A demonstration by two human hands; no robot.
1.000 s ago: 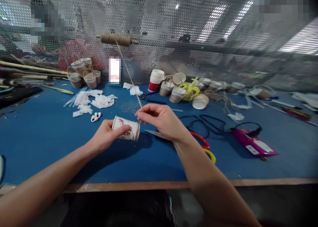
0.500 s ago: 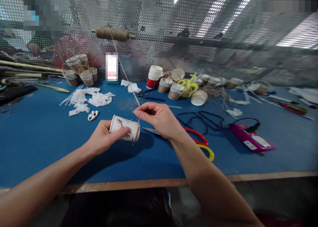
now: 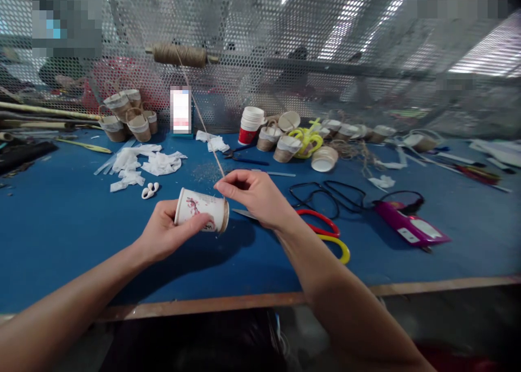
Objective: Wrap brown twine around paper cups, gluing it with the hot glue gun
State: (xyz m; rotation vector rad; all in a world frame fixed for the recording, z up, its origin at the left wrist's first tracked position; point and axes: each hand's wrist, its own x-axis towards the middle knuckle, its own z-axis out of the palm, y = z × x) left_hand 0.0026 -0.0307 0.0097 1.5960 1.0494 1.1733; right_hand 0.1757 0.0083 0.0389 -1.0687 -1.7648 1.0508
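Observation:
My left hand [image 3: 171,228] is wrapped round a white paper cup [image 3: 198,206] with a printed red and black pattern, lying on its side in the air above the table. A band of brown twine circles the cup's right end. Just above that end, my right hand [image 3: 254,195] pinches the twine [image 3: 202,121] between thumb and fingers. From there the strand runs taut up to a twine spool [image 3: 179,55] on a rod at the mesh wall. Scissors [image 3: 319,222] with red and yellow handles lie partly hidden under my right forearm.
Twine-wrapped cups [image 3: 140,125] stand at the back left, more [image 3: 288,148] at the back right beside a stack of paper cups [image 3: 250,126]. White scraps [image 3: 163,163], pliers [image 3: 248,157], a purple glue-gun-like tool [image 3: 411,225] with a black cord and a lit phone [image 3: 180,111] are on the blue table [image 3: 81,231].
The cup has turned slightly in my left hand, and more twine lies against its end. My right hand has shifted a little left, still pinching the strand. The whole view has drifted slightly.

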